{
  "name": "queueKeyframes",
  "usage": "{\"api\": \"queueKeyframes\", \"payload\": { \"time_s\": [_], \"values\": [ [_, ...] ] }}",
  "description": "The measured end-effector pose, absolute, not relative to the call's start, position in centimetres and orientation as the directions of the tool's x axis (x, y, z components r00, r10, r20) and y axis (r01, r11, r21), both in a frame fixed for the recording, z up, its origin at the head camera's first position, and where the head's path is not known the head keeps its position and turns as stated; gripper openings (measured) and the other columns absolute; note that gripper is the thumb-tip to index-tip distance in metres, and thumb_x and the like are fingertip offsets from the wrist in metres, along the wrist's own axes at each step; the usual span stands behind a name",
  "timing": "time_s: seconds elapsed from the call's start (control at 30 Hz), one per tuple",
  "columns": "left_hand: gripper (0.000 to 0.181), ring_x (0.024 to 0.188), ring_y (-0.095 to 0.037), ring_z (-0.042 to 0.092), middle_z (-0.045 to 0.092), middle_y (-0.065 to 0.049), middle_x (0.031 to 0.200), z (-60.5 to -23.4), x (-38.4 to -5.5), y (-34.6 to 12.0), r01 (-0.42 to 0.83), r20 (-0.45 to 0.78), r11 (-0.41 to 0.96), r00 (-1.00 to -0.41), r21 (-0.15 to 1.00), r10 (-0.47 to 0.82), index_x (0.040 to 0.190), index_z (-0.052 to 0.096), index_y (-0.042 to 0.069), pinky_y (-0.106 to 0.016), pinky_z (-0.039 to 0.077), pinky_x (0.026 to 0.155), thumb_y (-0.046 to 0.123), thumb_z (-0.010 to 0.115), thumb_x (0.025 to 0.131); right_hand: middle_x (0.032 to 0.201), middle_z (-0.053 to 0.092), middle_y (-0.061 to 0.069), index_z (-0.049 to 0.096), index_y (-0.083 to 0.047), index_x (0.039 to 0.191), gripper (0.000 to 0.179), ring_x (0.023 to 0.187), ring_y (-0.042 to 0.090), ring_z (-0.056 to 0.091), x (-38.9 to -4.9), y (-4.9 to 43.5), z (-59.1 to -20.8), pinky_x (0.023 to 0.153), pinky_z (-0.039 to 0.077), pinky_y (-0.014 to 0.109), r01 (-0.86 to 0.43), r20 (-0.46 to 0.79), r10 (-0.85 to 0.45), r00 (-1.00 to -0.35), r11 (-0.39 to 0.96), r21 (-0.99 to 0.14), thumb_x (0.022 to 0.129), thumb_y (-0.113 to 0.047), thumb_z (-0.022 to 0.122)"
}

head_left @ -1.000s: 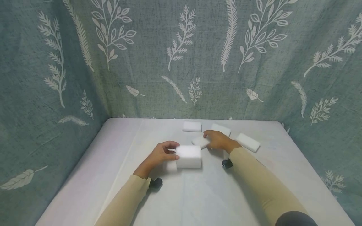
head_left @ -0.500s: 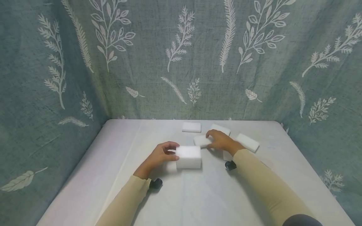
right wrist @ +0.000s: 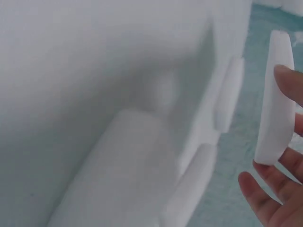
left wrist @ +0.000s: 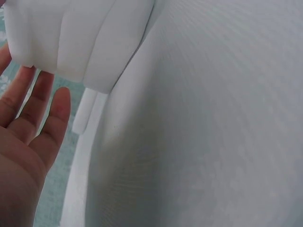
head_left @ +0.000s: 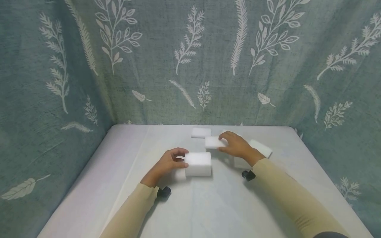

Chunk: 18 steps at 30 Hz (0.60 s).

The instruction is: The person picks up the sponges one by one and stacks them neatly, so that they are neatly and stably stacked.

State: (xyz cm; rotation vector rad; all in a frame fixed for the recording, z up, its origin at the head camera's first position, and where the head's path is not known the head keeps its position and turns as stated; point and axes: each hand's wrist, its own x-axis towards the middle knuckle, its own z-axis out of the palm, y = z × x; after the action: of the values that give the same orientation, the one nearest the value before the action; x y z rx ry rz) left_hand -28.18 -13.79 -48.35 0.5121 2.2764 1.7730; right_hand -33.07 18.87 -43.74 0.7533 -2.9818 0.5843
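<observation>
A stack of white foam sponge blocks [head_left: 198, 164] sits mid-table, its three layers showing in the left wrist view. My left hand [head_left: 167, 166] holds the stack's left end, thumb at the front corner and a fingertip at the back one. My right hand [head_left: 237, 146] pinches a single white sponge [head_left: 212, 142] by its right end, thumb and fingers on opposite sides. That sponge is raised off the table, just behind the stack. In the right wrist view the held sponge [right wrist: 275, 104] is apart from the other blocks.
One sponge [head_left: 201, 133] lies at the back of the white table [head_left: 143, 145]. Another sponge [head_left: 261, 148] lies angled at the right. One block [head_left: 240, 162] is partly covered by my right wrist. A patterned green curtain [head_left: 154, 109] encloses the back and sides.
The sponge in my right hand has been turned straighter and lifted off the table, and the right hand has shifted slightly right and up. My left hand and the stack stay put.
</observation>
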Motion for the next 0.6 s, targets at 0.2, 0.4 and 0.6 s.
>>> {"api": "queueKeyframes", "payload": {
  "time_s": [0.2,0.4,0.6],
  "values": [
    [0.056,0.107,-0.032,0.062,0.060,-0.010,0.122,-48.4,-28.3,-13.8,0.147,0.050,0.217,-0.916,0.965,0.398,0.124,0.061,0.007,-0.046,0.049,0.094,0.020,0.086,0.075,0.132,0.054,0.007,0.059,-0.015,0.123,0.052,0.124,0.028,0.049,-32.1,18.1,-42.6,0.099,0.042,0.050,-0.476,0.153,-0.453,-0.879,0.802,-0.360,0.087,-0.052,0.067],
    [0.055,0.107,-0.033,0.062,0.060,-0.011,0.122,-48.3,-28.2,-13.9,0.147,0.053,0.216,-0.919,0.965,0.391,0.125,0.061,0.006,-0.045,0.048,0.095,0.017,0.085,0.076,0.132,0.054,0.003,0.059,-0.018,0.124,0.055,0.123,0.028,0.050,-31.1,17.4,-42.2,0.099,0.042,0.051,-0.460,0.158,-0.433,-0.887,0.807,-0.372,0.087,-0.057,0.065],
    [0.055,0.111,-0.038,0.059,0.060,-0.012,0.122,-46.0,-26.9,-13.7,0.136,0.036,0.225,-0.916,0.965,0.400,0.126,0.059,0.001,-0.047,0.046,0.097,0.011,0.083,0.078,0.130,0.055,0.001,0.059,-0.018,0.124,0.055,0.121,0.026,0.051,-29.8,17.1,-42.1,0.098,0.043,0.049,-0.475,0.171,-0.446,-0.879,0.786,-0.395,0.087,-0.058,0.064]
  ]
}}
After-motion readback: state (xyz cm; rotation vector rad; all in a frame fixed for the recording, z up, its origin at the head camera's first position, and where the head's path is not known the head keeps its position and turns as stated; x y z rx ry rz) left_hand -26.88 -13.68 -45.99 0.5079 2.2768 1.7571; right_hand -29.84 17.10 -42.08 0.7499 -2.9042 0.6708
